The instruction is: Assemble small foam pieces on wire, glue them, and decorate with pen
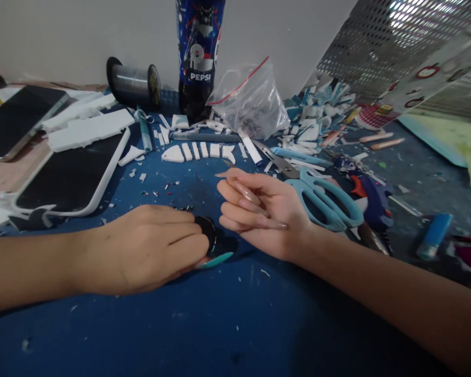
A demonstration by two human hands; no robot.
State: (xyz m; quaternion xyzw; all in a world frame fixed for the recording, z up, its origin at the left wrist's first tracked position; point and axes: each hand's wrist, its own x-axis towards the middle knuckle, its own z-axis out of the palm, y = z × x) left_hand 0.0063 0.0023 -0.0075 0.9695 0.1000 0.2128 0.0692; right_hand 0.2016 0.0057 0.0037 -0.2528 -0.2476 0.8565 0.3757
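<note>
My left hand (145, 248) lies knuckles up on the blue mat (227, 324), fingers curled and pressed onto a small dark round piece (209, 230) with a teal edge (215, 260). My right hand (259, 209) rests on its side just right of it, fingers curled inward and pinched together; a thin pale sliver (222, 174) sticks out at the fingertips. Blue scissors (317, 196) lie right behind my right hand.
Two phones (68, 178) (18, 120) lie at the left with white foam strips (88, 128). A Pepsi bottle (199, 57), a wire spool (133, 84), a zip bag (251, 102), cut white foam bits (198, 152), a glue gun (367, 193) and a blue lighter (434, 235) crowd the back and right.
</note>
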